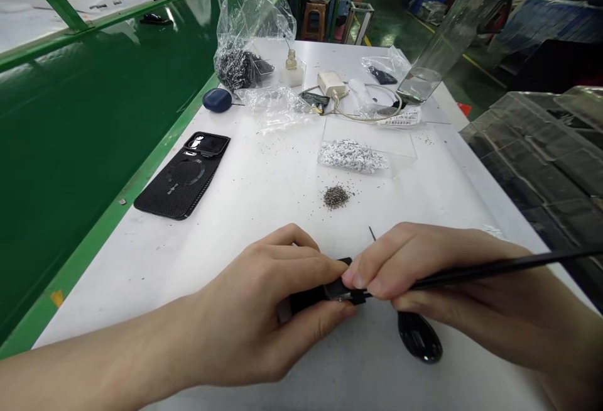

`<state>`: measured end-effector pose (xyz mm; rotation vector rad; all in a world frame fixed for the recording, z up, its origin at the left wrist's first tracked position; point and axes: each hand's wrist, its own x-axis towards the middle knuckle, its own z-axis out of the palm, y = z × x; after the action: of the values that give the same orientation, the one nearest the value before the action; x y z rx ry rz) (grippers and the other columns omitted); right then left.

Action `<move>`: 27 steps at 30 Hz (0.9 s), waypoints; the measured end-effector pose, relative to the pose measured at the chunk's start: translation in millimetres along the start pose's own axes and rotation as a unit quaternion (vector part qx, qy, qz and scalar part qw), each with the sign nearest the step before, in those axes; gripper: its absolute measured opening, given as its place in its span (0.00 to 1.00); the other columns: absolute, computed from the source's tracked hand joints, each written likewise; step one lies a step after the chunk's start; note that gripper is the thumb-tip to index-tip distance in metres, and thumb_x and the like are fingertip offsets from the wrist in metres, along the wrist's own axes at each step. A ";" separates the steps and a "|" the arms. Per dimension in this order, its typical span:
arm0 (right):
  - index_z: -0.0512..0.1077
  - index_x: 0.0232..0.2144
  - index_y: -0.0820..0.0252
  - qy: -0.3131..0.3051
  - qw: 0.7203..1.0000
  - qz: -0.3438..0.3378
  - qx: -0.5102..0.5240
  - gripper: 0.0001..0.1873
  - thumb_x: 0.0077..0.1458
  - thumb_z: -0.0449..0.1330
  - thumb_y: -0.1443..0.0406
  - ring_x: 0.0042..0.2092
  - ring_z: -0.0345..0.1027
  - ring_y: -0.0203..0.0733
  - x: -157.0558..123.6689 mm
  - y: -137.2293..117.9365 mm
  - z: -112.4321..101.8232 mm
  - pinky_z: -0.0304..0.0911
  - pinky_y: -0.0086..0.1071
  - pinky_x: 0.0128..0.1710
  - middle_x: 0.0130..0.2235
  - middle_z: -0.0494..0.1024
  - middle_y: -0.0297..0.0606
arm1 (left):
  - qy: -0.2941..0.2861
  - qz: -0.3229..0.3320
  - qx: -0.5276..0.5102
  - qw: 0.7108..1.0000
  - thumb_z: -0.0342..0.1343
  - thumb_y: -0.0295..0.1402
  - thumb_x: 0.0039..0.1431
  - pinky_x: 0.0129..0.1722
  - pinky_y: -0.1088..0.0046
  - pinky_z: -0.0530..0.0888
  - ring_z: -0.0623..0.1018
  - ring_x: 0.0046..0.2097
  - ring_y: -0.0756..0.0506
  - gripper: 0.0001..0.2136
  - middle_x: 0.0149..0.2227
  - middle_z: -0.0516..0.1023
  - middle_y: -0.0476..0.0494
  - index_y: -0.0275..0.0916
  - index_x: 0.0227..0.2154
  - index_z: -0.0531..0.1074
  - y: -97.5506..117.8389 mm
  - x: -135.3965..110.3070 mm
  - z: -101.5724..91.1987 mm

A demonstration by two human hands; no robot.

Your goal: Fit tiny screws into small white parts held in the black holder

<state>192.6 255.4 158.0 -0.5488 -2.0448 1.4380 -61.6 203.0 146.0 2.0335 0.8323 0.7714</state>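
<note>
Close to the front of the table, my left hand (277, 291) is closed around a small black plastic part (308, 298), pinched between thumb and fingers. My right hand (438, 266) meets it from the other side, its fingertips pressed on the part's end. A long, thin black tool (509, 265), tweezers-like, lies in my right hand and runs out past the right edge; its tip is hidden by the fingers. Beneath that hand shows a glossy black bulb-shaped handle (420, 337). A thin dark tip (372, 233) pokes out above the fingers; whether it belongs to the handle I cannot tell.
Beyond my hands are a heap of tiny metal pieces (336, 197) and a clear tray (400, 163) of white bits. A black phone case (183, 175) lies left, near a blue bulb-shaped handle (217, 100). Farther back are plastic bags (254, 5), a charger (331, 83) and a bottle (440, 46).
</note>
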 end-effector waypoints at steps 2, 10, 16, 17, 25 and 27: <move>0.86 0.45 0.50 0.006 1.000 0.002 0.007 0.06 0.69 0.71 0.65 0.48 0.88 0.42 0.2 0.1 0.3 0.81 0.28 0.49 0.45 0.91 0.38 | 0.001 -0.003 0.000 1.000 0.58 0.25 0.75 0.51 0.66 0.77 0.83 0.38 0.45 0.09 0.34 0.84 0.43 0.29 0.49 0.82 0.2 -1.0 -0.6; 0.86 0.47 0.49 0.013 0.999 0.006 0.029 0.13 0.66 0.70 0.72 0.47 0.87 0.45 -1.7 1.8 0.2 0.82 0.30 0.48 0.45 0.91 0.38 | -0.003 -0.014 -0.003 1.000 0.58 0.26 0.75 0.52 0.67 0.77 0.83 0.41 0.44 0.08 0.34 0.83 0.44 0.32 0.48 0.82 1.4 -2.6 1.2; 0.86 0.46 0.49 0.015 0.999 0.011 0.030 0.11 0.66 0.71 0.70 0.47 0.88 0.46 -1.3 1.3 0.5 0.83 0.31 0.47 0.45 0.91 0.39 | -0.001 -0.004 -0.004 1.000 0.58 0.25 0.75 0.50 0.66 0.78 0.83 0.38 0.45 0.07 0.35 0.86 0.44 0.34 0.46 0.81 0.6 0.1 0.6; 0.86 0.46 0.49 0.016 0.999 0.011 0.030 0.11 0.65 0.71 0.70 0.47 0.88 0.46 -1.2 0.8 0.6 0.83 0.31 0.47 0.45 0.91 0.39 | -0.002 -0.004 -0.004 1.000 0.58 0.25 0.75 0.50 0.66 0.78 0.83 0.38 0.45 0.06 0.36 0.86 0.43 0.34 0.46 0.81 0.2 0.2 0.4; 0.85 0.45 0.48 0.022 0.999 0.018 0.017 0.07 0.67 0.71 0.67 0.47 0.87 0.43 0.7 -1.0 2.1 0.82 0.28 0.48 0.43 0.90 0.37 | -0.004 -0.013 -0.003 1.000 0.57 0.25 0.75 0.52 0.67 0.77 0.82 0.39 0.45 0.07 0.38 0.87 0.42 0.33 0.47 0.81 -1.2 -1.8 0.7; 0.85 0.45 0.48 0.025 0.999 0.014 0.014 0.07 0.68 0.70 0.67 0.47 0.87 0.43 2.3 -0.9 2.5 0.82 0.28 0.48 0.43 0.90 0.37 | 0.000 -0.009 -0.003 1.000 0.58 0.26 0.75 0.50 0.67 0.77 0.82 0.38 0.45 0.06 0.37 0.87 0.42 0.34 0.46 0.81 -1.0 -2.0 0.7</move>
<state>189.2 254.7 158.7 -0.5978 -1.9825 1.4533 -62.4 201.6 144.4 2.0188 0.8463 0.7641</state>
